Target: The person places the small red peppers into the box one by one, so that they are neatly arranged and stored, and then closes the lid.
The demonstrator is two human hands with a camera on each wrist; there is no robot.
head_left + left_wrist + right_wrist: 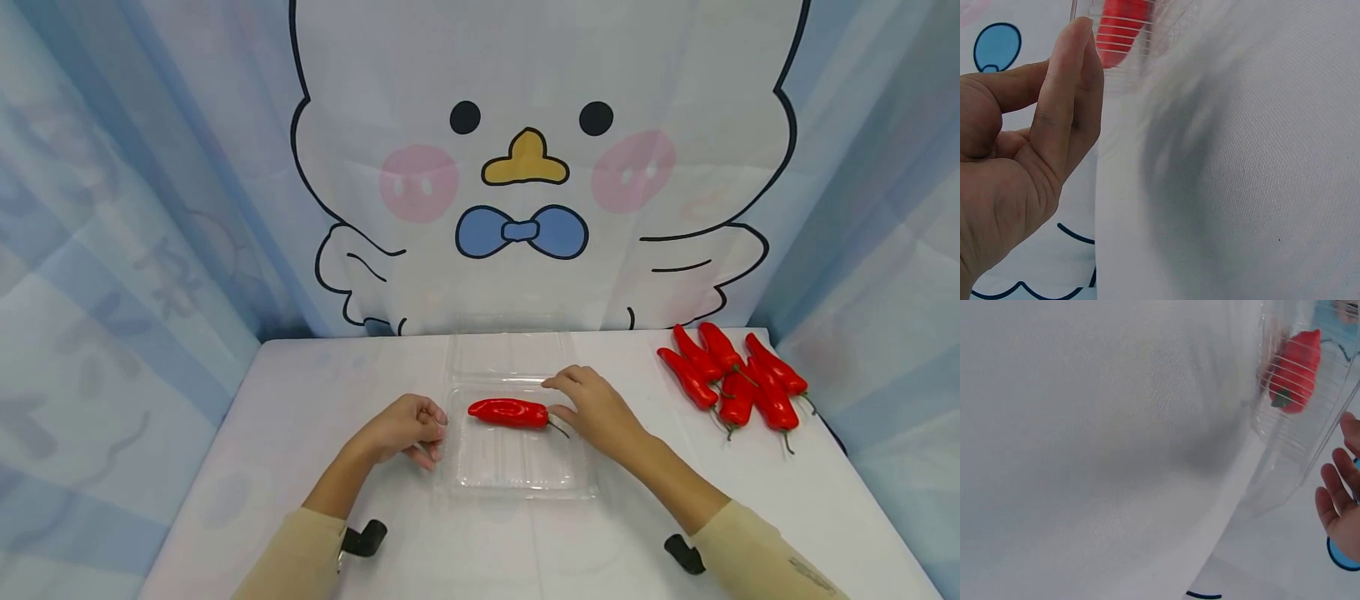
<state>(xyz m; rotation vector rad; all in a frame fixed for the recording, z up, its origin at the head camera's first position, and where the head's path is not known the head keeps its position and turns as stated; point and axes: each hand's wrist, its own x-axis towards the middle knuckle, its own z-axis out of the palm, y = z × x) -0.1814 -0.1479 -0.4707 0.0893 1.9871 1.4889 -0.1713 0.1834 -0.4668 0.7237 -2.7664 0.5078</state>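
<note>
A clear plastic clamshell box (pixel 517 468) lies with its lid (pixel 510 354) folded back. Inside it is one red chili pepper (pixel 508 413), lying sideways with its stem to the right. My left hand (pixel 407 429) is by the box's left edge, fingers bent loosely; in the left wrist view its fingertips (pixel 1079 28) come right up to the rim. Over the box's right side my right hand (pixel 596 412) spreads its thumb and fingers, the thumb near the pepper's stem. Nothing lies in the right palm (pixel 1347 534) in the right wrist view.
Several more red chili peppers (pixel 735 387) are heaped at the back right of the white-covered table (pixel 315 400). Behind the table hangs a curtain (pixel 525 292) with a cartoon face, and blue curtains (pixel 112 292) flank both sides.
</note>
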